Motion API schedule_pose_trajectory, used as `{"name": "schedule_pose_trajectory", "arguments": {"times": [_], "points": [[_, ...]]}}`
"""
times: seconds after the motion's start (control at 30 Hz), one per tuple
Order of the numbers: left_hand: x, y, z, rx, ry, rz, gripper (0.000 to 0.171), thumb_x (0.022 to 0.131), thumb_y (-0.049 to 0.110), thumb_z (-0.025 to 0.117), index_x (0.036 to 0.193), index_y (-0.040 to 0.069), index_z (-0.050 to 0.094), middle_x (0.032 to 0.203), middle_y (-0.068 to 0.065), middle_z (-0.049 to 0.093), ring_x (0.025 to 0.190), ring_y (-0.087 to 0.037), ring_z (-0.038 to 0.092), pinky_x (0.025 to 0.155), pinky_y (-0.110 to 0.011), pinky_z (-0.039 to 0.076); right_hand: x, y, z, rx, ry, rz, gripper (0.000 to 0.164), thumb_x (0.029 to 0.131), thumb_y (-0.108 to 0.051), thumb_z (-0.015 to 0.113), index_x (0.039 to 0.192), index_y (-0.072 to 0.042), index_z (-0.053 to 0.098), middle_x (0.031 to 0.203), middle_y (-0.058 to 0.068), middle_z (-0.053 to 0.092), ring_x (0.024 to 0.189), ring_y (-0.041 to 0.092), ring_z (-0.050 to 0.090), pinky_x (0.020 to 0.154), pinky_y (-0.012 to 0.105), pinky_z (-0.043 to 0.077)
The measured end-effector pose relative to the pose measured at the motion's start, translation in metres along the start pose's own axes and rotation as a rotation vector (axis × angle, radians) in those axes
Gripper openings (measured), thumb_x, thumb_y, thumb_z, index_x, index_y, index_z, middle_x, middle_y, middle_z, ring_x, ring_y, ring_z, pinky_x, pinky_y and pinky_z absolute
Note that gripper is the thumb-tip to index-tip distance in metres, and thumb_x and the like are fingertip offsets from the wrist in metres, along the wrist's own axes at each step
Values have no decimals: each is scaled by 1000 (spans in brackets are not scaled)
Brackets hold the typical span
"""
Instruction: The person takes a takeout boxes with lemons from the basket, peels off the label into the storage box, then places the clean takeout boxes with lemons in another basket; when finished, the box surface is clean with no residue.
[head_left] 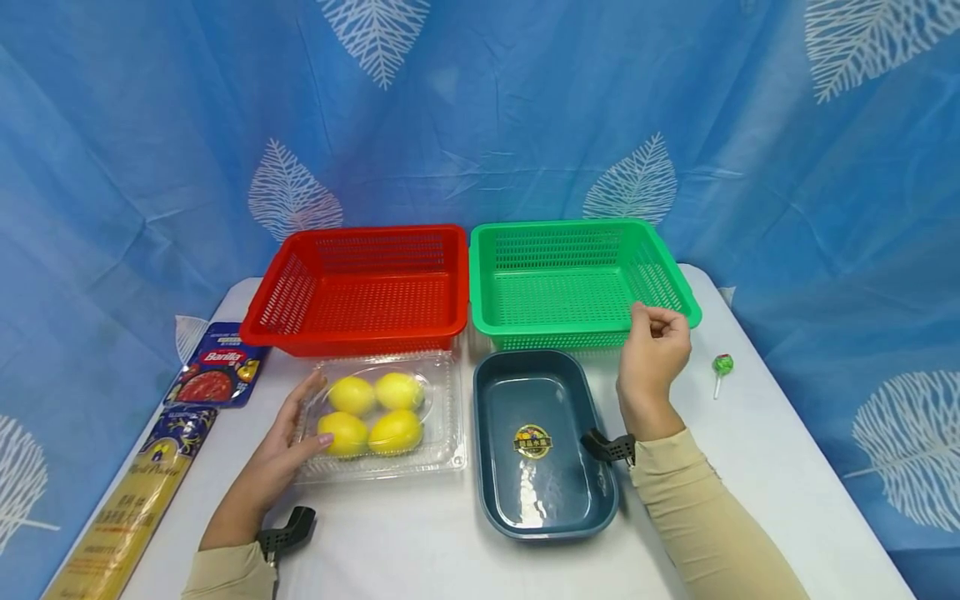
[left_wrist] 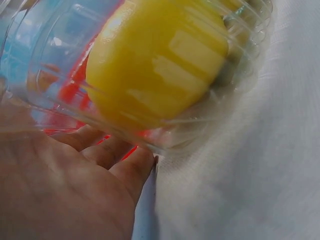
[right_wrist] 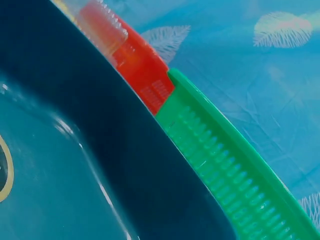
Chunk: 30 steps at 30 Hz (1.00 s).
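My left hand [head_left: 288, 442] holds the left side of a clear plastic clamshell box [head_left: 442, 417], its thumb over the lid. Inside the box are several yellow lemons [head_left: 397, 390]; one lemon [left_wrist: 155, 65] fills much of the left wrist view. Over the front right edge of a green basket [head_left: 555, 296], my right hand [head_left: 654, 354] has its fingers curled toward the thumb, and I see nothing held in it. A dark blue tray [head_left: 536, 492] with a round label lies left of the right wrist. The right wrist view does not show that hand.
Left of the green basket stands a red basket [head_left: 352, 312]. A Barilla sauce pouch [head_left: 217, 367] and a long golden pasta packet [head_left: 138, 508] lie along the table's left edge. A green lollipop [head_left: 722, 364] lies to the right. Blue leaf-patterned cloth [head_left: 480, 108] hangs behind.
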<state>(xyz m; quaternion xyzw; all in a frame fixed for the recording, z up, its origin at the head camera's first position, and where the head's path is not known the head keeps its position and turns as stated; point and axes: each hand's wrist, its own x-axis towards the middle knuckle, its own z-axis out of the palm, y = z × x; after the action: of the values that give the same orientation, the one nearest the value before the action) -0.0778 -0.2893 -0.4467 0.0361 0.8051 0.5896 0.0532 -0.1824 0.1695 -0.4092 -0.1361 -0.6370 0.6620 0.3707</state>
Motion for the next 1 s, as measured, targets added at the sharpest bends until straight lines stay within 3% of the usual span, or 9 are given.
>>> {"name": "schedule_pose_trajectory", "arguments": {"times": [0.1,0.23,0.37,0.47,0.57,0.7,0.83,1.0], "points": [[0,-1,0,-1,0,7,86,84,20,68,149,37,15,153,6,15,140,-17,-2,99,-68,-5,4,5,-3,81,80,72,21,91,-19,63,96,-2,53,79,8,45,58,14,37,57,27,33],[0,0,0,4,4,6,86,83,20,68,149,37,16,153,6,16,139,-16,-2,100,-68,-5,9,8,-8,206,145,248,17,92,-13,59,94,-5,44,86,10,41,53,13,35,55,27,40],[0,0,0,6,5,0,86,83,20,69,149,37,16,153,6,15,139,-16,-3,99,-68,-5,13,8,-10,347,186,431,20,93,-9,54,85,-6,36,87,11,37,61,18,36,53,29,41],[0,0,0,7,4,1,87,83,20,69,149,37,15,153,5,15,139,-16,-3,99,-69,-5,15,8,-10,452,182,521,18,94,-11,51,88,-7,35,84,9,34,69,20,35,57,28,41],[0,0,0,6,2,5,87,83,20,69,149,37,15,154,5,15,140,-16,-4,98,-70,-5,16,7,-9,562,149,584,14,97,-14,47,104,-5,40,91,9,37,77,20,38,69,29,44],[0,-1,0,5,-1,5,87,83,20,69,149,37,15,154,5,15,139,-16,-4,98,-70,-4,15,7,-8,711,92,649,30,99,-17,43,126,-5,37,112,13,40,96,22,44,86,32,43],[0,-2,0,4,3,-7,86,83,21,69,149,37,16,153,7,16,139,-15,-3,98,-70,-4,14,7,-7,805,53,697,34,98,-16,44,130,-5,36,119,14,39,111,25,42,92,34,42],[0,-1,0,-3,2,-9,87,83,22,69,149,37,16,153,7,15,139,-15,-3,98,-70,-4,14,9,-6,833,30,729,35,98,-15,45,130,-4,36,121,15,37,115,27,40,94,36,42]]}}
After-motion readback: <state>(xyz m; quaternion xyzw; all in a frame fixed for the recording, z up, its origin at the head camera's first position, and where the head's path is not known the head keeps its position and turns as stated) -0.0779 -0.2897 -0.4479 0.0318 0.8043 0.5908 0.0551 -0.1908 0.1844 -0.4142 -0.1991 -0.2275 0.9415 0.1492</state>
